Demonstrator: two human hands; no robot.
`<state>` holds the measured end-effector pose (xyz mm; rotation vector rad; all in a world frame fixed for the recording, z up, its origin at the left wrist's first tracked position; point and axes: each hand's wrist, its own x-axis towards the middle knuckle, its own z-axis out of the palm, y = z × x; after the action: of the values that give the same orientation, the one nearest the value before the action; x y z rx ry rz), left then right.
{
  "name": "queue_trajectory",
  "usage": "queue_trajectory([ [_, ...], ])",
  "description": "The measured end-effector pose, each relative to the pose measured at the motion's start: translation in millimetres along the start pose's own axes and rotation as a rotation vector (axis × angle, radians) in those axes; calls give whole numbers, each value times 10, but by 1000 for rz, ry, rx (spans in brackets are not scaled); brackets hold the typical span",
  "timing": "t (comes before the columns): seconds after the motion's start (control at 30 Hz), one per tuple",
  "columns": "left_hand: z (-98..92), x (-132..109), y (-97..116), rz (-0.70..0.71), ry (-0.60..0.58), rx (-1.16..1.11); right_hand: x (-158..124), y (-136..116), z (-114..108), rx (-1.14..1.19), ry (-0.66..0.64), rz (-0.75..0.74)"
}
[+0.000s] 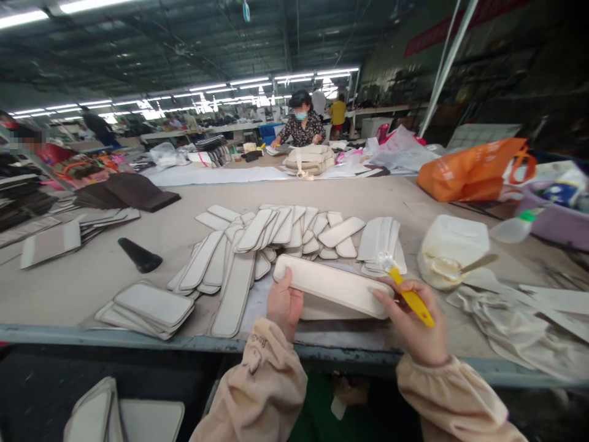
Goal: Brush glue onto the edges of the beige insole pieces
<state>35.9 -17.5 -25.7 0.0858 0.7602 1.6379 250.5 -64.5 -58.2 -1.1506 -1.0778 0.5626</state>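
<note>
My left hand (pixel 284 302) grips the left end of a long cream padded piece (pixel 334 283) held just above the table edge. My right hand (pixel 416 322) pinches the piece's right end and also holds a yellow-handled brush (pixel 407 290), bristles pointing up and away. Behind the piece lies a fan of several similar cream strips (pixel 271 236) spread over the beige table (pixel 184 209). Both sleeves are beige.
A white glue tub (pixel 453 248) with a spatula stands at the right, crumpled cloths beside it. An orange bag (pixel 472 169) lies further back. A black wedge (pixel 140 256) and stacked rectangular pads (pixel 151 305) lie left. A masked person works at the far table.
</note>
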Motion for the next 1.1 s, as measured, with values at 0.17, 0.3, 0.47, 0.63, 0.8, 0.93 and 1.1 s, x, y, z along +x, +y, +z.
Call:
queue_trajectory([
  [0.17,-7,-1,28,7,-8,-18,-5,-24,10,-90,91,-19],
  [0.3,-1,-12,41,5,-6,-14,-2,-32,15,-109,98,-25],
  [0.47,32,-47,73,14,6,0,-4,-8,1,-153,77,-48],
  [0.63,56,-68,87,18,20,38,-4,-4,-6,-103,24,-4],
  [0.8,49,-62,71,21,9,41,11,-34,-1,-70,23,11],
  [0.93,41,-59,57,35,-13,34,18,-47,0,-61,29,11],
  [1.1,31,-55,57,37,-13,41,17,-42,11,-28,22,22],
])
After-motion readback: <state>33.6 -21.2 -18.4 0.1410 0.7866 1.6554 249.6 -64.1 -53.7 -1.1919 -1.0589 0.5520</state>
